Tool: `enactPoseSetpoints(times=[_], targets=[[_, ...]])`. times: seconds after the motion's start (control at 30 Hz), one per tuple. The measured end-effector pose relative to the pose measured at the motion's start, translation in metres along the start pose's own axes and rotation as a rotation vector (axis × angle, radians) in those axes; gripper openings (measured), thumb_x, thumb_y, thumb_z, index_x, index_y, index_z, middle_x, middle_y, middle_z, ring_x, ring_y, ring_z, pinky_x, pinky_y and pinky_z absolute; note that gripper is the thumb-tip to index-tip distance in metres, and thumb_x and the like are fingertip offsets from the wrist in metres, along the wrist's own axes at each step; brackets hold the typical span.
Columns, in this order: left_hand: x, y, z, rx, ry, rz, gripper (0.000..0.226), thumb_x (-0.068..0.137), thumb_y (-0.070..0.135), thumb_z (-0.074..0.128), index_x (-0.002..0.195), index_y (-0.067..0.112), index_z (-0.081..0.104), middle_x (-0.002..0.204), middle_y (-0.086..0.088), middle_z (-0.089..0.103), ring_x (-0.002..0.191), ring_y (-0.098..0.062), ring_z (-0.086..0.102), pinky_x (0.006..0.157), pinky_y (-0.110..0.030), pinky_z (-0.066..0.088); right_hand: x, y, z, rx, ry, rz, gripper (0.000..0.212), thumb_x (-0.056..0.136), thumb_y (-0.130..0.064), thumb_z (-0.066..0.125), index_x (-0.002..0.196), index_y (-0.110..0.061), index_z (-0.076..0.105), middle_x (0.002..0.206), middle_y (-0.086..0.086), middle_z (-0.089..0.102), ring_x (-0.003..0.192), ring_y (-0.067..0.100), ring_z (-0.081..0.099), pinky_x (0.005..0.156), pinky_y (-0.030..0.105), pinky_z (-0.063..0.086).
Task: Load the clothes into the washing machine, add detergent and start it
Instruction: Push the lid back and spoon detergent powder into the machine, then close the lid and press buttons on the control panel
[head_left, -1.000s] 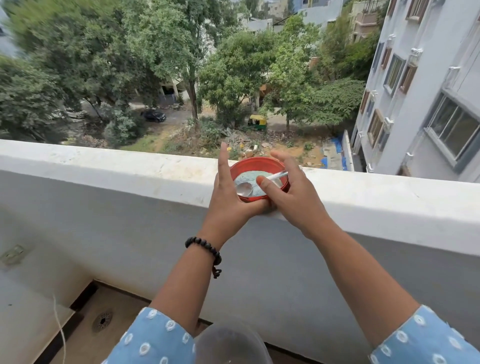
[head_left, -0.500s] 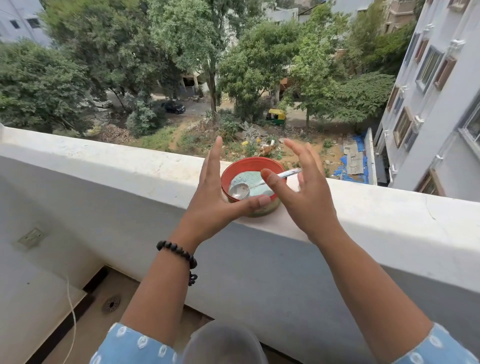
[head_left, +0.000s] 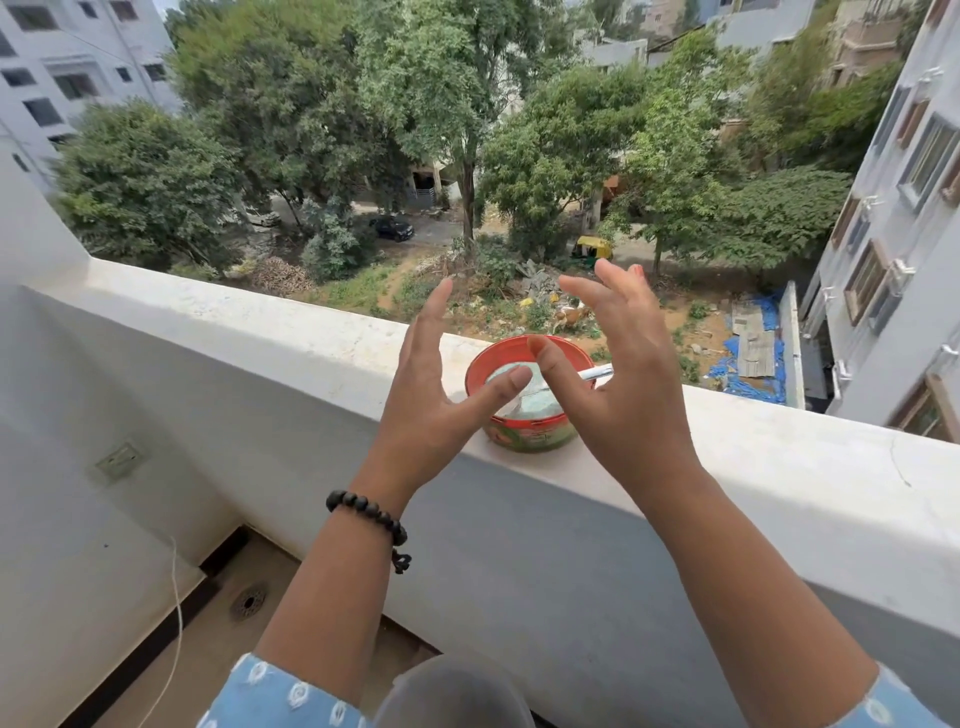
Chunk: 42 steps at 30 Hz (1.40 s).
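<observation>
A round red tub (head_left: 524, 435) of pale blue-green detergent powder stands on the white balcony ledge (head_left: 291, 332). A metal spoon (head_left: 596, 373) lies in the powder, its handle poking out over the right rim. My left hand (head_left: 431, 405) hovers just left of the tub with straight, spread fingers and holds nothing. To the tub's right, my right hand (head_left: 618, 384) is raised with fingers spread, its thumb over the tub's mouth; it holds nothing either. No washing machine or clothes are in view.
The ledge drops off to a street, trees and buildings far below. A floor drain (head_left: 249, 603) sits in the balcony floor at lower left, beside a thin white cord (head_left: 176, 613) and a wall socket (head_left: 119, 460). A grey rounded object (head_left: 452, 693) shows at the bottom edge.
Both hands let go of the red tub and drew back and up, fingers spreading. The tub stays on the ledge with the spoon in it.
</observation>
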<state>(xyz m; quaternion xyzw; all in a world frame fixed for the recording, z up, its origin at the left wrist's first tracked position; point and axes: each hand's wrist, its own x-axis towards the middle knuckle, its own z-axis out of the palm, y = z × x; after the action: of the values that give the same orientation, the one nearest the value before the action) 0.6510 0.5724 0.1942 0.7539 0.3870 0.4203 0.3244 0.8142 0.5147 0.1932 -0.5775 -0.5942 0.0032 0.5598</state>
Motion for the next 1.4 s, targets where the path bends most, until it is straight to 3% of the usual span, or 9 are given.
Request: enactPoseSetpoints(times=[0.37, 0.57, 0.67, 0.77, 0.93, 1.03, 1.1, 1.23, 1.4], targets=[[-0.019, -0.002, -0.015, 0.071, 0.213, 0.065, 0.075, 0.083, 0.054, 0.066, 0.148, 0.036, 0.034, 0.147, 0.035, 0.034, 0.141, 0.002, 0.034, 0.115, -0.038, 0.035, 0.002, -0.025, 0.018, 0.114, -0.053, -0.168, 0.037, 0.091, -0.026, 0.063, 0.125, -0.012, 0.061, 0.139, 0.009, 0.053, 0.14, 0.028, 0.038, 0.114, 0.045, 0.033], [-0.053, -0.017, -0.041, 0.121, 0.308, -0.074, 0.08, 0.081, 0.057, 0.065, 0.15, 0.036, 0.031, 0.154, 0.022, 0.033, 0.142, 0.002, 0.032, 0.114, -0.032, 0.033, -0.008, -0.038, 0.05, 0.223, -0.159, -0.197, 0.036, 0.091, -0.022, 0.065, 0.124, -0.008, 0.062, 0.131, 0.012, 0.057, 0.131, 0.024, 0.047, 0.109, 0.036, 0.037], [-0.082, -0.026, -0.057, 0.155, 0.366, -0.189, 0.081, 0.079, 0.059, 0.065, 0.149, 0.041, 0.03, 0.153, 0.024, 0.032, 0.142, 0.004, 0.03, 0.116, -0.033, 0.03, -0.021, -0.047, 0.075, 0.299, -0.234, -0.206, 0.037, 0.091, -0.021, 0.065, 0.124, -0.007, 0.062, 0.129, 0.013, 0.057, 0.128, 0.026, 0.05, 0.106, 0.04, 0.04], [-0.118, -0.033, -0.078, 0.221, 0.443, -0.282, 0.08, 0.079, 0.06, 0.065, 0.149, 0.041, 0.03, 0.153, 0.025, 0.033, 0.142, 0.004, 0.03, 0.117, -0.033, 0.03, -0.042, -0.063, 0.102, 0.372, -0.34, -0.192, 0.039, 0.091, -0.024, 0.064, 0.127, -0.008, 0.06, 0.134, 0.013, 0.055, 0.135, 0.028, 0.044, 0.112, 0.04, 0.036], [-0.176, -0.033, -0.113, 0.545, 0.509, -0.387, 0.083, 0.088, 0.054, 0.061, 0.156, 0.03, 0.021, 0.164, 0.003, 0.018, 0.15, -0.005, 0.012, 0.111, -0.005, 0.014, -0.087, -0.101, 0.14, 0.316, -0.582, -0.273, 0.055, 0.095, -0.039, 0.058, 0.142, -0.014, 0.048, 0.155, 0.011, 0.036, 0.15, 0.03, 0.017, 0.12, 0.039, 0.02], [-0.209, -0.033, -0.132, 0.733, 0.481, -0.455, 0.091, 0.085, 0.063, 0.052, 0.158, 0.029, 0.009, 0.167, -0.002, 0.0, 0.153, -0.016, -0.006, 0.123, -0.034, 0.008, -0.111, -0.122, 0.155, 0.176, -0.606, -0.375, 0.06, 0.097, -0.042, 0.053, 0.148, -0.015, 0.04, 0.16, 0.015, 0.025, 0.151, 0.035, 0.008, 0.121, 0.053, 0.016], [-0.232, -0.034, -0.144, 0.909, 0.455, -0.517, 0.092, 0.088, 0.066, 0.047, 0.158, 0.03, 0.0, 0.166, -0.005, -0.012, 0.152, -0.021, -0.016, 0.121, -0.047, -0.003, -0.126, -0.135, 0.161, 0.018, -0.622, -0.437, 0.064, 0.098, -0.045, 0.049, 0.154, -0.019, 0.029, 0.163, 0.016, 0.012, 0.151, 0.037, -0.002, 0.12, 0.057, 0.007], [-0.281, -0.027, -0.167, 1.029, 0.433, -0.598, 0.093, 0.09, 0.069, 0.042, 0.157, 0.03, -0.009, 0.164, -0.008, -0.022, 0.15, -0.025, -0.024, 0.121, -0.053, -0.006, -0.162, -0.169, 0.165, -0.107, -0.683, -0.472, 0.073, 0.097, -0.05, 0.047, 0.157, -0.025, 0.013, 0.164, 0.014, -0.004, 0.15, 0.036, -0.014, 0.119, 0.06, -0.001], [-0.362, -0.003, -0.204, 1.041, 0.469, -0.64, 0.094, 0.088, 0.071, 0.039, 0.157, 0.03, -0.01, 0.163, -0.006, -0.024, 0.149, -0.023, -0.026, 0.119, -0.047, -0.011, -0.222, -0.232, 0.163, -0.049, -0.72, -0.499, 0.075, 0.095, -0.053, 0.05, 0.157, -0.026, 0.016, 0.165, 0.013, -0.001, 0.15, 0.035, -0.01, 0.119, 0.058, 0.003]])
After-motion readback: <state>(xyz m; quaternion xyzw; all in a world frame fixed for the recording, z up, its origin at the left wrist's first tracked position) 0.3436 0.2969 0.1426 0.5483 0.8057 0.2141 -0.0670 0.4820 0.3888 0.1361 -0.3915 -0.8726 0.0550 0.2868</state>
